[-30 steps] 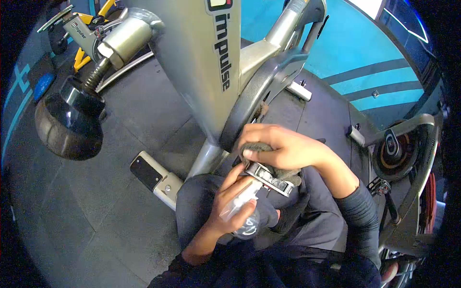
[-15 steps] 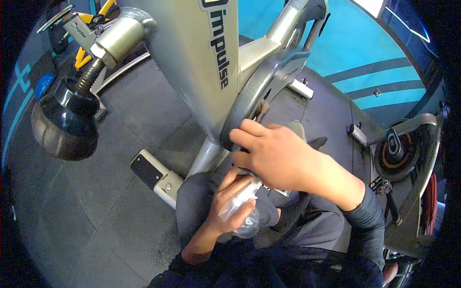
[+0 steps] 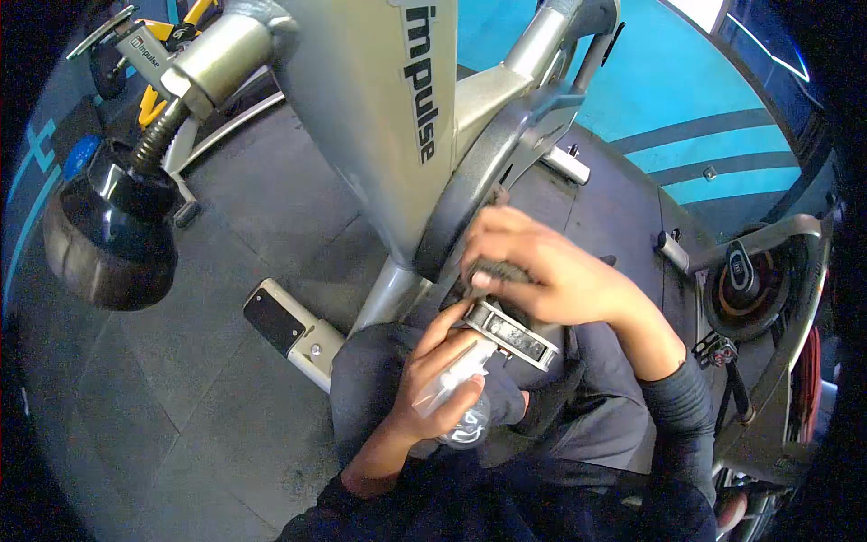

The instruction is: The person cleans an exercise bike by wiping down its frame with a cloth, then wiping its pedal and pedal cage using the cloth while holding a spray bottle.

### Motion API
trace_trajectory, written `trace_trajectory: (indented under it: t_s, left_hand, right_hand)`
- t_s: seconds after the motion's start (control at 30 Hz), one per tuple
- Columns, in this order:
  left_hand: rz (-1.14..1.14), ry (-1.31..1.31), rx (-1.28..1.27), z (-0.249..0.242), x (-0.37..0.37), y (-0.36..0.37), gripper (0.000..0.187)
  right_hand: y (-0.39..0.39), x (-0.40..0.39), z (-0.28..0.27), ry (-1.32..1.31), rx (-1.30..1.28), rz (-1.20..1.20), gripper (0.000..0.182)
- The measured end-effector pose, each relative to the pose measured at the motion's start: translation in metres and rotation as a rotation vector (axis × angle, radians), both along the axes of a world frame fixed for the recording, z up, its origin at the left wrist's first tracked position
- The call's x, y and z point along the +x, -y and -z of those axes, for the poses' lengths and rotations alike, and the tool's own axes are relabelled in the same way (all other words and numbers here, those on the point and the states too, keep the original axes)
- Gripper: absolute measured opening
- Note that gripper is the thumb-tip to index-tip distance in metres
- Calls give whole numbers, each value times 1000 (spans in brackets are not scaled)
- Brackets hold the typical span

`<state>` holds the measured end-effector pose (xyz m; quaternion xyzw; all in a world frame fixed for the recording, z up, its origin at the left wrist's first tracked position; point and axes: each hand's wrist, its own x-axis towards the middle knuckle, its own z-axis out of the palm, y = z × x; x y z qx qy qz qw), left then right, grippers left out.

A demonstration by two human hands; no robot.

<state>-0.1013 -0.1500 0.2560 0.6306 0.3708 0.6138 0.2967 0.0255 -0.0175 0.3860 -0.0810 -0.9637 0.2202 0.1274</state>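
My left hand (image 3: 426,379) is wrapped round a clear spray bottle (image 3: 469,425) with a white trigger head, its fingertips close to a bike pedal (image 3: 512,335). The pedal has a metal frame and dark, scuffed inserts. Just above it, my right hand (image 3: 564,275) is closed on a bunched dark grey cloth (image 3: 499,275). The cloth lies against the crank area beside the pedal; exactly what it touches is hidden by my hand. Next to both hands rises the exercise bike's frame (image 3: 384,117), silver-grey with "impulse" lettering.
A round dark flywheel cover (image 3: 483,172) stands behind my right hand. The bike's stabiliser foot (image 3: 291,327) rests on black floor tiles (image 3: 153,379). At the upper left a black knob (image 3: 113,235) juts out. Another bike (image 3: 745,280) stands at the right, near a blue wall (image 3: 686,117).
My right hand has shifted slightly right, and its fingers have turned. The grey cloth in it and the pedal now show more fully. My left hand keeps its hold on the spray bottle.
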Motion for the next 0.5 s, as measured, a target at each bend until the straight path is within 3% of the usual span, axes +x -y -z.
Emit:
trace_trajectory:
  t_s: [0.03,0.17,0.3,0.37,0.43,0.5]
  left_hand:
    - [-7,-13,24,0,0,-1,43]
    - [-20,-11,23,-1,1,0,43]
    - [-2,-72,41,2,-1,-1,43]
    - [10,91,-56,2,4,3,43]
    - [14,72,-71,1,2,4,43]
    - [21,56,-84,2,2,4,43]
  right_hand:
    - [0,1,-3,-100,19,65,11]
    - [8,0,-16,-42,75,-13,14]
    - [28,-3,-18,198,365,57,19]
    - [30,-5,-17,178,451,38,24]
    - [32,-10,-15,174,581,-10,25]
    - [34,-13,-16,205,547,-6,24]
